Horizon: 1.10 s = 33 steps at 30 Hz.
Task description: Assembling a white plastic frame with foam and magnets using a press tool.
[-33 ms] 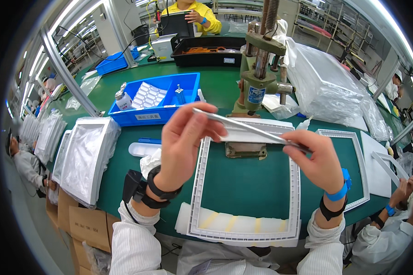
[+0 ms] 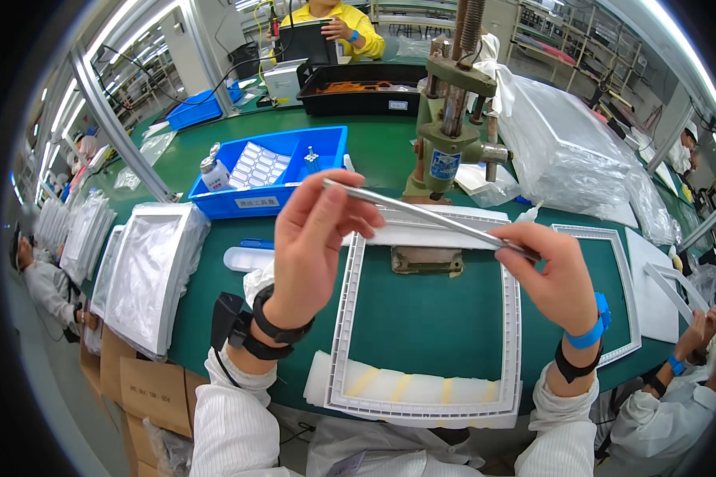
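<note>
A slim silvery metal strip [image 2: 422,213] is held up above the bench, slanting down from left to right. My left hand [image 2: 314,230] has its thumb and fingers at the strip's left end. The right end is pinched in my right hand [image 2: 550,272]; the fingers partly cover its tip. Below both hands lies a white rectangular frame [image 2: 340,334] with a ribbed edge. Its near side rests on a white foam roll with yellow bands [image 2: 422,385]. Its far side is by the metal base plate [image 2: 426,261] of a green hand press [image 2: 445,151].
A blue divided bin [image 2: 239,208] holds a bottle and label sheets. Bagged frames [image 2: 147,278] are stacked at left. Another white frame [image 2: 627,294] lies at right, near a co-worker's hands [image 2: 696,330]. Large wrapped stacks [image 2: 565,143] stand behind. A person in yellow [image 2: 366,40] sits opposite.
My left hand has shifted slightly left, and the strip's left end has moved left and a little up with it. My right hand has hardly moved.
</note>
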### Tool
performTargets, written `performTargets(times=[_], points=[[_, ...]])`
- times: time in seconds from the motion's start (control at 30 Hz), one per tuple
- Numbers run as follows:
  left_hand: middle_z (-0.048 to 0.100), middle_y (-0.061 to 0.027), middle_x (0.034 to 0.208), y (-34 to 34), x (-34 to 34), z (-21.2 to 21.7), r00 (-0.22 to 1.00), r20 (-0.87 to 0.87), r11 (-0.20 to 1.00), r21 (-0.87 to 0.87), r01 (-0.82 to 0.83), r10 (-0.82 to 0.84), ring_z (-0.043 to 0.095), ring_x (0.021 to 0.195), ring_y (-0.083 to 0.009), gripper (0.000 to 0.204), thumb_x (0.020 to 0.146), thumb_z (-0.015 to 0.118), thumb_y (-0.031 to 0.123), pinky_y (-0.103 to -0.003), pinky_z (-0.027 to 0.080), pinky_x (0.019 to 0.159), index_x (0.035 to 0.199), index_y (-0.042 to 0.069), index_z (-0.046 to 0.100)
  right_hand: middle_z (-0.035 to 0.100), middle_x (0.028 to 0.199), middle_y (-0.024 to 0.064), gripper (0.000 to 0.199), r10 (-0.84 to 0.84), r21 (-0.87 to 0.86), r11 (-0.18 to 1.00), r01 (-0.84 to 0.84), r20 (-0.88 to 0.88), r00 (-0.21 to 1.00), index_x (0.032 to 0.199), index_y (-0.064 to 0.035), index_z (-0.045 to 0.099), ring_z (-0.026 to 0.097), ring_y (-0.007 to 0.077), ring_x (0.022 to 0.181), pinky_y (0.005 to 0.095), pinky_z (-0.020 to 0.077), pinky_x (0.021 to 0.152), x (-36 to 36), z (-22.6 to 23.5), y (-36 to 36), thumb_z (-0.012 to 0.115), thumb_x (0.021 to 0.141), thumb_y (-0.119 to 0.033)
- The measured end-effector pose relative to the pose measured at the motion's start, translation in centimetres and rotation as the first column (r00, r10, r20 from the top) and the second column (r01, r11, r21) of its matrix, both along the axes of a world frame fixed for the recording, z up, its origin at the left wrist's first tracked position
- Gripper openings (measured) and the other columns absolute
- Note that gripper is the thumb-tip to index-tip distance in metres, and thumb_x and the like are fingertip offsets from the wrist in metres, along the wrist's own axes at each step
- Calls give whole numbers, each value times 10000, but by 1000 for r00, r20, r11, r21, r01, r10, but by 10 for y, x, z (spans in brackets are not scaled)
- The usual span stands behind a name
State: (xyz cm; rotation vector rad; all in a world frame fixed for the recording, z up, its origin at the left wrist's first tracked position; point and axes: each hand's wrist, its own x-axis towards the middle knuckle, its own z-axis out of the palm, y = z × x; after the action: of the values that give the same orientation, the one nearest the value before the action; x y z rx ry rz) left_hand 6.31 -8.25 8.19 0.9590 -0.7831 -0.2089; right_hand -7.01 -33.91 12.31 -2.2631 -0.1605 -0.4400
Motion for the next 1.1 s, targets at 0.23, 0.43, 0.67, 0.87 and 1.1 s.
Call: performTargets(times=[0.23, 0.43, 0.67, 0.87, 1.1], points=[[659, -116, 1084, 13, 10, 9, 973, -230, 932, -353, -82, -1, 648, 1058, -254, 213, 1053, 458, 305, -405, 514, 972, 1089, 105, 521, 662, 789, 57, 159, 99, 115, 990, -87, -101, 990, 1057, 3, 683, 594, 74, 704, 218, 481, 620, -1, 6, -7, 617, 915, -25], [355, 5, 723, 96, 28, 59, 986, -99, 798, -600, 51, -137, 286, 570, -73, 194, 1058, 450, 177, -241, 273, 510, 1089, -5, 508, 637, 778, 22, 174, -196, 197, 962, 190, 8, 981, 1025, 4, 683, 582, 57, 719, 206, 463, 633, -3, 7, -8, 549, 982, -98], [588, -71, 668, 103, 47, 41, 742, 619, 401, 630, -665, 256, 505, 561, -162, 227, 921, 629, 216, -292, 402, 544, 971, 5, 693, 627, 763, 29, 156, -165, 146, 976, 160, 20, 986, 1021, 24, 676, 557, 57, 681, 198, 435, 606, -3, -2, 8, 551, 970, -54], [690, -199, 912, 115, 108, -52, 729, 683, 77, 731, -678, -56, 669, 880, -353, 241, 789, 714, 189, -426, 534, 764, 978, 40, 725, 631, 749, 34, 154, -167, 171, 973, 157, 44, 985, 1016, 21, 679, 555, 59, 656, 201, 436, 591, -5, -2, 11, 553, 968, -53], [694, -146, 957, 115, 115, -63, 834, 512, -188, 816, -547, -204, 658, 941, -332, 360, 728, 780, 265, -411, 528, 804, 1040, 90, 735, 629, 732, 31, 144, -160, 182, 973, 144, 77, 984, 998, 22, 676, 559, 51, 648, 190, 429, 566, -1, -3, 10, 559, 964, -54]])
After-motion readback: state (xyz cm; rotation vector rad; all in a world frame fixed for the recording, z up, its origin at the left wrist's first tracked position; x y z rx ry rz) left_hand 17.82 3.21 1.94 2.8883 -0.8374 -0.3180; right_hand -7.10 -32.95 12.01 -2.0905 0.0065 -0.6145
